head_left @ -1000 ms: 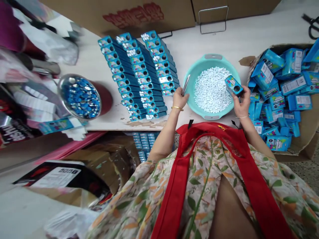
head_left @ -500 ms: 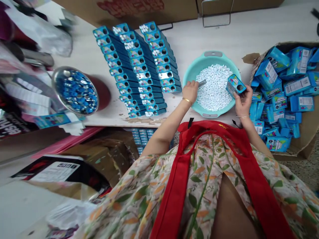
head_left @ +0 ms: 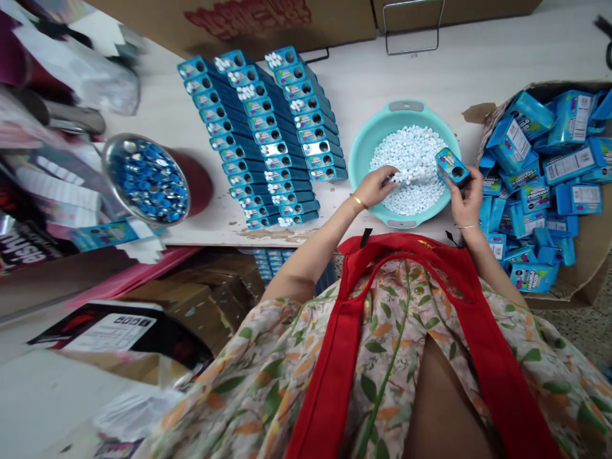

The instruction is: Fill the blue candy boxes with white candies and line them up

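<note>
My left hand (head_left: 375,186) is closed on a small metal scoop, which now lies mostly hidden under a heap of white candies (head_left: 412,174). It is held over the turquoise basin (head_left: 359,150), near the basin's left side. More small white candies (head_left: 411,201) fill the basin's bottom. At the basin's right side, my right hand (head_left: 467,199) grips a blue candy box (head_left: 450,163) by its lower right end. The box is tilted, with its printed top and dark round hole facing up. The heaped scoop points toward this box and is apart from the hole.
Three rows of blue boxes (head_left: 265,121) with holed tops stand left of the basin, some with candies on top. Further left is a metal pot (head_left: 184,185) of blue and silver pieces. A carton (head_left: 586,255) of blue boxes stands right. Large cartons (head_left: 335,22) line the back.
My left hand has moved slightly right and down, and the scoop has gone from bare to heaped with candies. My right hand still holds the box in nearly the same place.
</note>
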### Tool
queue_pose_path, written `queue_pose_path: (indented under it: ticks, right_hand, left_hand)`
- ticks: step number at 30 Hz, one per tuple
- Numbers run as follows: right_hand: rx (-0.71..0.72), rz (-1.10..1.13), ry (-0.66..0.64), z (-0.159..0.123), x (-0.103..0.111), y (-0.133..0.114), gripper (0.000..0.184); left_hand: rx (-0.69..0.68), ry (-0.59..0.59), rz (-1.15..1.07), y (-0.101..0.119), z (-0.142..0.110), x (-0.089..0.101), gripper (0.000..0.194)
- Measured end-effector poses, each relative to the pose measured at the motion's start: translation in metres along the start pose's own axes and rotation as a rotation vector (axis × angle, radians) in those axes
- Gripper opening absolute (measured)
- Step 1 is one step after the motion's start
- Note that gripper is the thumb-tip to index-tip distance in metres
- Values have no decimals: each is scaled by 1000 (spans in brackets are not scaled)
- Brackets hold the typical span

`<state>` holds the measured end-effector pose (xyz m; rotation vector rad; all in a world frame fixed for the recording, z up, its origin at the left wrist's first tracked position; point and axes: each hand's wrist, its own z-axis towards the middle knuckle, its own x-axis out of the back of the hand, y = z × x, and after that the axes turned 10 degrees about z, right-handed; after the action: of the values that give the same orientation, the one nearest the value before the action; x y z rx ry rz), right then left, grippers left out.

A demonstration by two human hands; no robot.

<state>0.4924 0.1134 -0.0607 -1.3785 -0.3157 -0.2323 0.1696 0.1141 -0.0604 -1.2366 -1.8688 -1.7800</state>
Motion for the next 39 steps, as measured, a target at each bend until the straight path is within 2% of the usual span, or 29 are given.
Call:
queue_pose_path:
  ticks: [4,7,11,15,17,19,20,23,24,26,28,30,34,37,39]
  right_hand:
    - [35,-83,-92,3,-6,-4,57]
    - [76,-91,-204,5,-18,-9,57]
    - [99,-97,-269,4,-32,-12,58]
    - [112,-86,-302,-1,-37,-10,59]
    - [117,-89,-290,-3,-37,-9,60]
    - [120,-81,-264,-4,-34,-9,60]
    - [119,-70,-249,-4,-31,-9,60]
    - [69,-38,-195,-2,-21,-11,62]
    - [37,-35,-172,-1,-17,-13,63]
    - [-22,-34,-126,3,-10,-17,65]
    - [-50,-28,-96,6,-5,-20,66]
    - [-51,-18,-80,9,-3,-20,65]
    - [-25,-17,-30,12,-3,-14,62]
    - [-16,-24,-10,13,-2,-9,62]
    - [-15,-18,-18,12,-1,-7,63]
  left_hand:
    - [-126,5,135,20,-17,57,39]
    - [-169,-43,279,48,-17,83,35]
    - [-120,-121,499,91,-10,96,31]
    - [-103,-105,634,136,-9,100,31]
    - [-133,-101,660,146,-9,102,28]
    - [-145,-88,662,137,-8,105,27]
    - [-135,-70,655,123,-6,106,26]
    - [-63,1,602,56,5,96,26]
    - [-40,3,575,30,10,88,26]
    - [-1,-67,519,-14,19,65,25]
    - [20,-168,478,-38,28,36,25]
    - [11,-245,413,-40,37,6,26]
    - [-34,-309,199,-7,51,-38,39]
    - [-39,-297,79,9,51,-44,41]
    - [-56,-273,60,9,42,-33,39]
